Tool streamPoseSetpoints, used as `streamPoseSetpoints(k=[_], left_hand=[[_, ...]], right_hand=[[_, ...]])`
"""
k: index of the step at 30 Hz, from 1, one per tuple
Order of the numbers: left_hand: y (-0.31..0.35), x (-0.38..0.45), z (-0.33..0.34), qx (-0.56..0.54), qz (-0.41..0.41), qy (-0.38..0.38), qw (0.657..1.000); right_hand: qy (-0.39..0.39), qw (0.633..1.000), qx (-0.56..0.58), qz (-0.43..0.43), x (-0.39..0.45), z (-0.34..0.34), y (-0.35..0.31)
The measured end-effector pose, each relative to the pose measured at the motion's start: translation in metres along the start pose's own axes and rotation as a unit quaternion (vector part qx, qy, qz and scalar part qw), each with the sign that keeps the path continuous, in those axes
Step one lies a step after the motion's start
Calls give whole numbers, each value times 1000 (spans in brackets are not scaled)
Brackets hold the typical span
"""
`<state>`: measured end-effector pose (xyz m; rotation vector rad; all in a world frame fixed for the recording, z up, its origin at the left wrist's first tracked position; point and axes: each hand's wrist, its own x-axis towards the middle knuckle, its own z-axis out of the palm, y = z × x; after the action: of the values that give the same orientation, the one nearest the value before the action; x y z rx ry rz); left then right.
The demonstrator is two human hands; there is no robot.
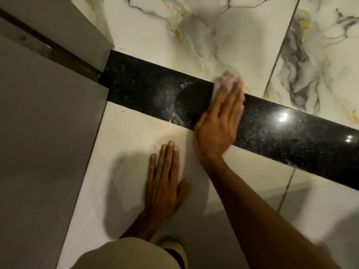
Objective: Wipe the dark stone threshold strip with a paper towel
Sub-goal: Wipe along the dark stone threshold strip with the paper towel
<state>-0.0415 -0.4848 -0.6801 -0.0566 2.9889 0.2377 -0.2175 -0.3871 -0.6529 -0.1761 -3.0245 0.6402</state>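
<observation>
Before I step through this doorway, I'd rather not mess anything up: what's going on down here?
A person is down on the floor, wiping the strip with a towel. The right hand presses the towel flat on the strip, about midway along, fingers straight. The left hand lies flat on the pale tile nearby, apparently bracing. Left of the towel the strip shows a whitish smear; right of it the stone looks glossy.

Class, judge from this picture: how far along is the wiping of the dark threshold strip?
Done: a clean dark arc beside the right hand; the threshold strip right of it looks glossy. In hand: straight fingers press the paper towel mid-strip. Left: whitish film toward the grey panel.
</observation>
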Motion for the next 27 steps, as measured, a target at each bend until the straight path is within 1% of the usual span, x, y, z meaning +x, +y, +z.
streamPoseSetpoints(k=[1,2,3,5,6,7,8,10,12,14,15,16,18,20,21,22,23,25,27], left_hand=[[-1,-1,1,-1,-4,-1,1000],[-2,-2,2,-9,-11,-2,1000],[-3,-4,2,-19,-19,-3,1000],[-7,-12,-2,-30,-32,-4,999],[-9,-15,-5,-26,-37,-5,999],[-12,-18,-8,-21,-41,-8,999],[-14,-20,-9,-21,-41,-10,999],[-16,-21,-9,-32,-40,-4,999],[-18,-20,-6,-47,-39,3,998],[-20,-21,-3,-52,-40,6,998],[-21,-20,-3,-46,-46,9,998],[-23,-22,-2,-33,-57,10,998],[-27,-26,-3,-38,-88,12,995],[-29,-31,-4,-52,-107,14,993],[-28,-32,-6,-43,-108,11,993],[-27,-32,-8,-32,-106,6,994],[-27,-32,-9,-31,-105,4,994],[-26,-29,-9,-48,-110,5,993],[-25,-26,-6,-59,-111,6,992]], right_hand=[[-15,999,13,-36,8,10,-18],[-34,994,14,-102,9,18,-30],[-57,982,2,-182,3,22,-34],[-107,942,-24,-318,-20,17,-18],[-123,926,-29,-355,-32,9,0],[-133,921,-34,-365,-41,-1,19],[-141,924,-43,-354,-46,-11,36],[-134,948,-62,-283,-41,-22,52],[-89,979,-58,-175,-23,-16,28],[-42,994,-22,-102,-4,4,-17],[-38,994,-3,-98,4,14,-39],[-51,991,12,-120,6,24,-56],[-101,966,18,-236,-6,34,-72],[-140,926,-6,-351,-33,27,-60],[-149,910,-22,-386,-42,19,-43],[-155,904,-33,-396,-48,9,-23],[-152,912,-39,-379,-50,0,-5],[-113,950,-47,-288,-40,-6,10],[-56,983,-37,-170,-17,3,-15]])
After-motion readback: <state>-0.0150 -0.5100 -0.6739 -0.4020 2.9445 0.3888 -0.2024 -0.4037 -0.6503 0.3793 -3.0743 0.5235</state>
